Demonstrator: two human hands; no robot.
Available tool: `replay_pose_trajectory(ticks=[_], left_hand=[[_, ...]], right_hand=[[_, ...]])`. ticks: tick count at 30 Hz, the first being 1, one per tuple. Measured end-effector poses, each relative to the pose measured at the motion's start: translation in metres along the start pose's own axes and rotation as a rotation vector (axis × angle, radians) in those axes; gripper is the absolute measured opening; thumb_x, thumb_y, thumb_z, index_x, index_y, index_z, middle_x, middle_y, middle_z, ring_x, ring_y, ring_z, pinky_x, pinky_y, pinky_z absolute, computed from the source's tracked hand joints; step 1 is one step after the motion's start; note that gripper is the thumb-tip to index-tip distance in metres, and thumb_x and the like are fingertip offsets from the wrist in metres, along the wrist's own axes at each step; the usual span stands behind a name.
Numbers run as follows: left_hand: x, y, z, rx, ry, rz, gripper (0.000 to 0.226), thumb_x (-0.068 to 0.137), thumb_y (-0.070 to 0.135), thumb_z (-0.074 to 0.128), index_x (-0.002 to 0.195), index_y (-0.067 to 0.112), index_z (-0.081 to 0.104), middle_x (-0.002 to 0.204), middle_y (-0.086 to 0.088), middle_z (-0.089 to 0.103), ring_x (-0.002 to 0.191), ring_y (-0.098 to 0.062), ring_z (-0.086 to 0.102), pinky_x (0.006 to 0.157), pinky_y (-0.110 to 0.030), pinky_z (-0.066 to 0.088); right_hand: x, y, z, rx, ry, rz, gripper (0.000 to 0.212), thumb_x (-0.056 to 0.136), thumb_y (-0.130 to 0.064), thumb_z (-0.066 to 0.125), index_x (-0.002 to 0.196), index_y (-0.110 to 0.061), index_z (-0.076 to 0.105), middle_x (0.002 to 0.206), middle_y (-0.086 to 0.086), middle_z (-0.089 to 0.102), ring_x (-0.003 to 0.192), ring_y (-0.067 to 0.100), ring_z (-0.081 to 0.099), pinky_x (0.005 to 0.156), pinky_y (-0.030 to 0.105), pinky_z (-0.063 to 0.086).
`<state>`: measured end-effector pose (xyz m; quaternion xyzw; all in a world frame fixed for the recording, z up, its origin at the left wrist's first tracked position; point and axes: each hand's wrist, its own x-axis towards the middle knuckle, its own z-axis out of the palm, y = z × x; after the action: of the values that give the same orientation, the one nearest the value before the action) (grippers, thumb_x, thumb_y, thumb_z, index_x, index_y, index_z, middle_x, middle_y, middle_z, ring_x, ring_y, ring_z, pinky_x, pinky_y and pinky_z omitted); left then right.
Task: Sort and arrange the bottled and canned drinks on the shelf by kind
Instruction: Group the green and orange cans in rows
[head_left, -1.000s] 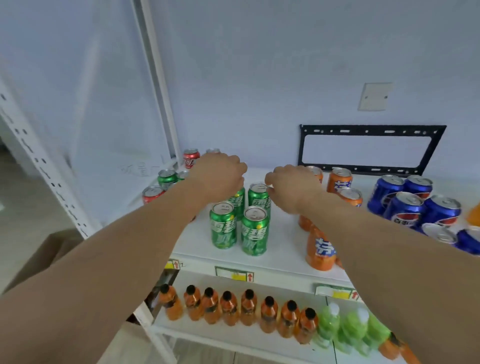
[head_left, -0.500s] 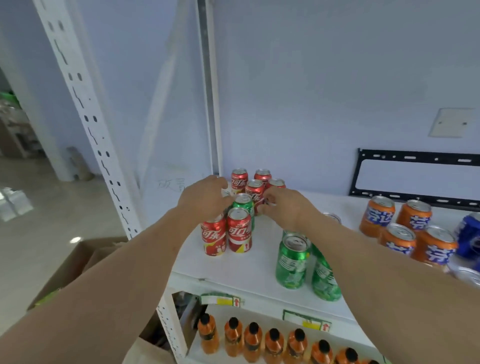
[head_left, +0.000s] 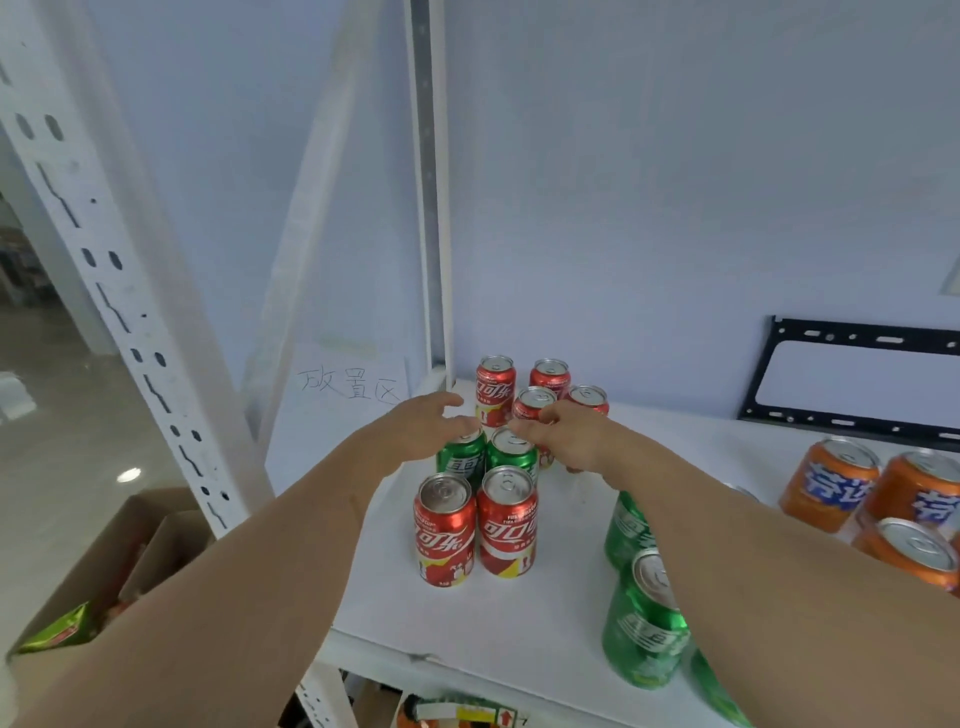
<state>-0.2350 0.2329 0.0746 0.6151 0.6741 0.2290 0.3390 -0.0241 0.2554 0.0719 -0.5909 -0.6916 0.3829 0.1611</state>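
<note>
Head view showed two green cans (head_left: 488, 460) at frame center on the white shelf (head_left: 545, 613), left hand (head_left: 421, 428) and right hand (head_left: 563, 439) hovering over them, fingers loosely spread, holding nothing. Two red cans (head_left: 475, 525) stood in front, four behind. Orange cans (head_left: 872, 499) sat at right; a cardboard box (head_left: 104, 571) lower left.

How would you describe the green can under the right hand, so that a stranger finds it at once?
Start at the white upright post in the shelf's back corner, where the red cans stand. In front of them are two green cans; take the one on the right, at the right hand's fingertips, directly behind the front-right red can.
</note>
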Motion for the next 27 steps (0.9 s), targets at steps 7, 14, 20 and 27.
replay_pose_trajectory(ticks=[7,14,20,27], left_hand=[[0.019,-0.019,0.004,-0.027,-0.107,-0.106,0.076,0.084,0.044,0.074,0.148,0.030,0.036,0.148,0.001,0.044,0.124,-0.022,0.047,0.094,-0.038,0.047],[0.034,-0.029,0.004,-0.146,-0.120,-0.055,0.044,0.085,0.029,0.074,0.124,0.031,0.054,0.121,0.006,0.061,0.111,-0.017,0.055,0.096,-0.042,0.050],[0.041,-0.041,0.016,-0.207,-0.122,0.064,0.039,0.077,0.022,0.078,0.110,0.031,0.059,0.105,0.006,0.070,0.100,-0.014,0.063,0.090,-0.038,0.052],[0.048,-0.034,0.004,-0.338,-0.035,0.089,0.038,0.072,0.034,0.082,0.104,0.022,0.065,0.097,-0.001,0.075,0.094,-0.019,0.071,0.090,-0.041,0.055]], right_hand=[[0.027,-0.003,0.012,-0.062,-0.172,0.056,0.080,0.077,-0.061,0.070,0.141,-0.022,0.044,0.136,0.001,0.052,0.113,0.022,0.053,0.090,0.039,0.053],[0.045,-0.001,0.014,-0.008,-0.142,0.060,0.071,0.079,-0.052,0.070,0.138,-0.020,0.046,0.130,0.005,0.056,0.107,0.021,0.057,0.089,0.040,0.056],[0.044,0.003,0.022,-0.182,-0.155,0.011,0.093,0.077,-0.042,0.077,0.151,-0.025,0.023,0.141,0.005,0.051,0.117,0.026,0.053,0.092,0.040,0.051],[0.025,0.000,-0.013,0.046,-0.040,0.001,0.079,0.055,-0.043,0.086,0.123,-0.025,0.049,0.112,-0.001,0.068,0.101,0.021,0.066,0.088,0.041,0.055]])
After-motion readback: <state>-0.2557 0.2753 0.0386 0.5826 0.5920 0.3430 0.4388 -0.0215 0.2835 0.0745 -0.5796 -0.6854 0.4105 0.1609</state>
